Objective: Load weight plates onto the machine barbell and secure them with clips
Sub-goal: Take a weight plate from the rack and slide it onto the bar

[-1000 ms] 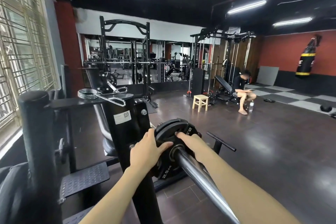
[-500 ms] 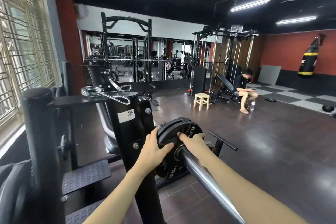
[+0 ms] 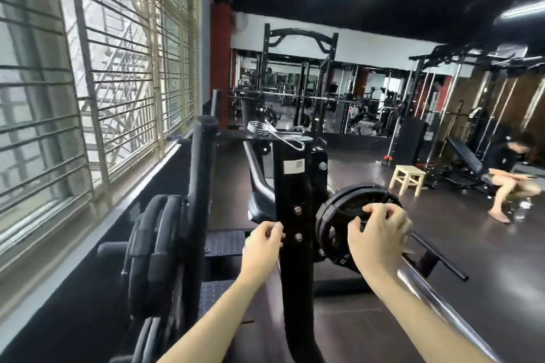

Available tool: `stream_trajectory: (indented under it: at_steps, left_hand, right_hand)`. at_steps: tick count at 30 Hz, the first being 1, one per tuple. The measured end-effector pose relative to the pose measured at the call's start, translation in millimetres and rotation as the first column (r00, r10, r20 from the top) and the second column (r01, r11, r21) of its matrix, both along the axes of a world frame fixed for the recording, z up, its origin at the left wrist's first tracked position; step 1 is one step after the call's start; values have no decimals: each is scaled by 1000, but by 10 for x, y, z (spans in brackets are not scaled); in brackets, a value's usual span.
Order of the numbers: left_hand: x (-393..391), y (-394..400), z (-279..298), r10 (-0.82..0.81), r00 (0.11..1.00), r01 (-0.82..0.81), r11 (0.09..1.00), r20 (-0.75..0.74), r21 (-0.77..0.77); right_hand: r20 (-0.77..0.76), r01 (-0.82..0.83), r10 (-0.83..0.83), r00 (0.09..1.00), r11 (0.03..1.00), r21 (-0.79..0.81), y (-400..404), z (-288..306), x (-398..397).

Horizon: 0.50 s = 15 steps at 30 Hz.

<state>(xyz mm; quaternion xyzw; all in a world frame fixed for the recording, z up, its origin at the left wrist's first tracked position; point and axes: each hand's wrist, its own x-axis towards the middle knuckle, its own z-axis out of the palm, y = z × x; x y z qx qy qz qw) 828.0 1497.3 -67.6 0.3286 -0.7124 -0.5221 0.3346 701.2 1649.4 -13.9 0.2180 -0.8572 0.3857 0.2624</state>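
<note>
A black 2.5 kg weight plate point(image 3: 339, 215) sits on the chrome barbell sleeve point(image 3: 427, 292), pushed up close to the machine's black upright post point(image 3: 295, 244). My right hand point(image 3: 377, 236) holds the plate's face, its fingers curled over the upper part near the hub. Just left of the post hangs my left hand point(image 3: 262, 244), off the plate, with loosely curled fingers that hold nothing. A steel spring clip point(image 3: 267, 130) lies on the flat black ledge on top of the post, above and beyond both hands.
Several larger black plates point(image 3: 153, 259) hang on a storage peg at the left, below the barred window point(image 3: 88, 82). A wooden stool point(image 3: 408, 178) and a person on a bench point(image 3: 510, 165) are far right. Dark floor lies beyond.
My head has turned left and moved closer. The left hand has come off the plate and now hangs left of the post. The right hand stays on the plate.
</note>
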Motion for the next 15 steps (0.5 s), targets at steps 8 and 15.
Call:
stream_trajectory:
  at_steps: [8,15]
  left_hand:
    - [1516,-891,-582,458,881,-365,818,-120,444]
    - [2304,-1824,-922,677,731,-388,516,-85,764]
  right_hand:
    - [189,-338,317,929,937,92,-958,-162,977]
    - [316,-589,527,789,795,145,-2169,-166,1750]
